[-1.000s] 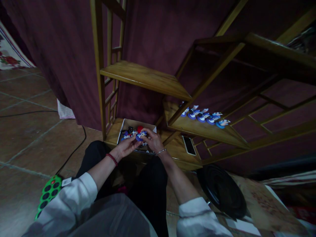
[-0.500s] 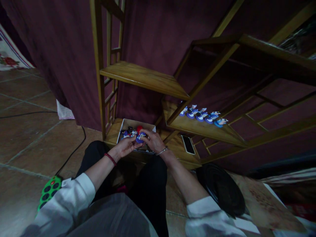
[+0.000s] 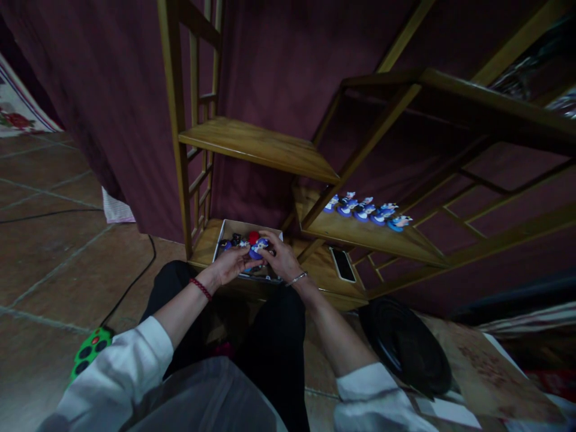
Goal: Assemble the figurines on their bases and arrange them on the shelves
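A small purple-and-white figurine point(image 3: 258, 248) is held over an open box point(image 3: 229, 224) on the low shelf. My right hand point(image 3: 279, 258) grips it from the right, fingers curled round its side. From the left, my left hand point(image 3: 233, 264) steadies the same figurine, thumb and fingers at its base. Inside the box lie more small figures, dark, blue and white, plus a red round piece point(image 3: 253, 237); my hands partly hide them. On the raised shelf to the right stands a group of similar figurines point(image 3: 364, 211) on round bases.
A phone point(image 3: 342, 264) lies on the low shelf right of the box. Wooden shelf boards point(image 3: 258, 147) and slanting posts surround my hands. On the floor are a green power strip point(image 3: 92, 351) with a cable and a round black object point(image 3: 405, 345).
The figurine has been lifted and turned slightly between my hands, and now shows more of its front. The camera view has shifted a little.
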Demonstrator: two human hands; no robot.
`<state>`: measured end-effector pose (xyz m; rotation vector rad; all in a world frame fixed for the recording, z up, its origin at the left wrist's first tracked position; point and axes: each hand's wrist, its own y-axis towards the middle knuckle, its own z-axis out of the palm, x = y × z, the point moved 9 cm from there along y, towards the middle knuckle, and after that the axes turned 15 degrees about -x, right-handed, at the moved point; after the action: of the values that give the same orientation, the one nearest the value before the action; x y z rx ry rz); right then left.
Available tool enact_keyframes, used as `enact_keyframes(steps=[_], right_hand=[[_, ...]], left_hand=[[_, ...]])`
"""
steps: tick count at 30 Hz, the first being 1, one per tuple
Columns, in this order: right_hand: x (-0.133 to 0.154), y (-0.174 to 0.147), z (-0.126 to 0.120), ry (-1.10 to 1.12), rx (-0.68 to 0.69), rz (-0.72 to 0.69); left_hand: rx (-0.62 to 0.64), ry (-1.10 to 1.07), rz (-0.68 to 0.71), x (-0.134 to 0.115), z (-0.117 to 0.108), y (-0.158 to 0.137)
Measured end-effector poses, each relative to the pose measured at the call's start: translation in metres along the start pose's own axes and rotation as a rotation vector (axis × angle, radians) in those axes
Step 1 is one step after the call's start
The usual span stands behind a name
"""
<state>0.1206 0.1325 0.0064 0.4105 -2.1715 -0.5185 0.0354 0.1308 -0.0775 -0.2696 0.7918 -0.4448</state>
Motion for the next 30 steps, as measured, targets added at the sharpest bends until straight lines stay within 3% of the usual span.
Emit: enact_keyframes(steps=[6,18,30], right_hand=[[-0.009,0.0,-0.001,0.085,0.015,0.077],[-0.001,0.002,-0.022,0.028,-0.044,0.004],[0.015,-0.002,-0.063,-0.008,-0.123,-0.018]], left_hand=[[0.008,-0.022,0.028,-0.004,0.005,-0.003],[0.079,0.012,0.022,-0.003,0.021,-0.007],[0.187,0.072,0.027,-0.003,0.062,-0.024]])
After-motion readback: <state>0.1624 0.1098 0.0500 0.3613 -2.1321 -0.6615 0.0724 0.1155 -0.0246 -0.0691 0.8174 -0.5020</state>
